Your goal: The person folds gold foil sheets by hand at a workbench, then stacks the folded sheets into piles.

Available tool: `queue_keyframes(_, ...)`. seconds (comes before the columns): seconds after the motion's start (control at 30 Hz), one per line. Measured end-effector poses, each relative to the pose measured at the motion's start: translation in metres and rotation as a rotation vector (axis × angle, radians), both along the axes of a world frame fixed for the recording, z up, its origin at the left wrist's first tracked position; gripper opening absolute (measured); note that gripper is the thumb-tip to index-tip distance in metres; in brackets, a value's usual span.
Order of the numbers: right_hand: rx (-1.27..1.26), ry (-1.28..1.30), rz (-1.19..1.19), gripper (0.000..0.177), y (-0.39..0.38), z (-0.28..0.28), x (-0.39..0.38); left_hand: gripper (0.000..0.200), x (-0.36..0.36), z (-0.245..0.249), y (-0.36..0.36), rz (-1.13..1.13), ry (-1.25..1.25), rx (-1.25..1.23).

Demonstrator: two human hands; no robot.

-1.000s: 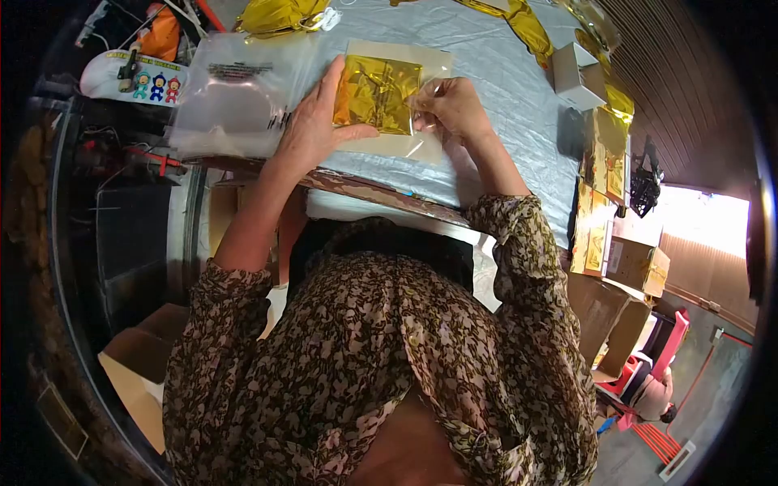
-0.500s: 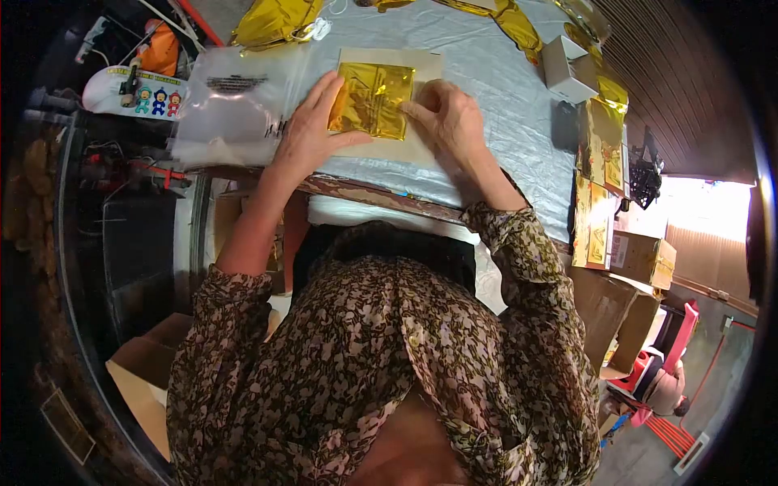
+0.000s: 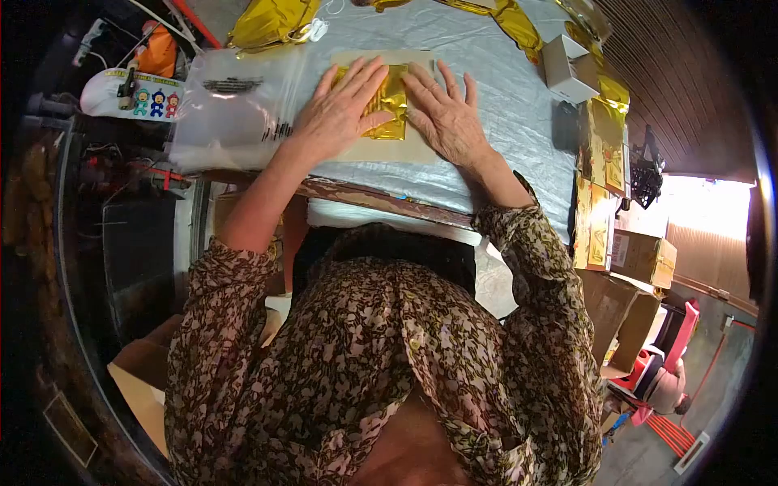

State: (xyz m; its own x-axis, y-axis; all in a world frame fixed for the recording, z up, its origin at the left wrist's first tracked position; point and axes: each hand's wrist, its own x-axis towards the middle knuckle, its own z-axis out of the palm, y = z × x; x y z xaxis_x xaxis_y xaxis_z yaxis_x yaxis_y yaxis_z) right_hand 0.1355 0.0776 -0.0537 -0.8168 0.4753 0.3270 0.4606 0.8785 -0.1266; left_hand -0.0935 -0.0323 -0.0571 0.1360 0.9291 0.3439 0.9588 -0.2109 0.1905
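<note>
Across the tabletop (image 3: 519, 134), the person's left hand (image 3: 336, 115) lies flat, gripping nothing, over the left of a gold packet (image 3: 395, 105) on a beige sheet (image 3: 387, 151), the right hand (image 3: 446, 120) spread, equally ungripping, by its right edge, with a white box (image 3: 574, 86) far right and a gold bundle (image 3: 271, 23) far left.

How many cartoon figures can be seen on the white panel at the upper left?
3: a teal figure at left, a blue figure in the middle and a red figure at right. The dark object over the white panel may hide another.
</note>
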Motion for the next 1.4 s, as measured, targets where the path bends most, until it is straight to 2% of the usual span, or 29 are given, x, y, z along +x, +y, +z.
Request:
queue_keyframes(0.07, 0.043, -0.006, 0.05, 0.054, 0.002, -0.002, -0.002, 0.083, 0.003, -0.002, 0.0, 0.036, -0.016, -0.093)
queue_keyframes(0.4, -0.031, -0.072, 0.034, 0.053, 0.011, -0.006, -0.006, 0.085, 0.005, -0.001, -0.001, 0.042, 0.028, -0.15)
queue_keyframes(0.5, -0.08, -0.052, 0.011, 0.052, 0.016, -0.006, -0.006, 0.081, 0.005, -0.002, 0.001, 0.033, 0.014, -0.105)
queue_keyframes(0.6, -0.012, -0.153, 0.001, 0.053, 0.015, -0.001, -0.006, 0.079, 0.005, -0.004, -0.001, 0.036, 0.037, -0.111)
queue_keyframes(0.7, -0.037, -0.096, 0.014, 0.055, 0.014, -0.005, -0.006, 0.075, 0.002, -0.008, 0.002, 0.035, 0.045, -0.112)
queue_keyframes(0.9, -0.172, 0.013, 0.086, 0.068, -0.001, 0.005, -0.005, 0.065, 0.0, -0.014, 0.001, 0.036, -0.03, -0.082)
queue_keyframes(0.97, -0.104, -0.007, 0.158, 0.085, -0.001, 0.004, -0.004, 0.064, 0.001, -0.013, 0.001, 0.038, -0.094, -0.056)
queue_keyframes(1.07, -0.157, -0.039, 0.232, 0.094, 0.002, 0.009, -0.002, 0.069, -0.007, -0.01, 0.003, -0.019, -0.231, -0.01)
queue_keyframes(1.2, -0.209, -0.047, 0.253, 0.1, 0.008, 0.012, -0.002, 0.079, -0.007, 0.003, -0.014, 0.139, -0.178, 0.077)
queue_keyframes(1.27, -0.256, -0.016, 0.284, 0.099, 0.01, 0.011, 0.0, 0.088, 0.0, 0.0, -0.027, 0.294, -0.112, -0.107)
queue_keyframes(1.4, -0.278, -0.042, 0.275, 0.101, 0.011, 0.016, 0.003, 0.09, -0.002, -0.003, -0.029, 0.258, -0.107, -0.14)
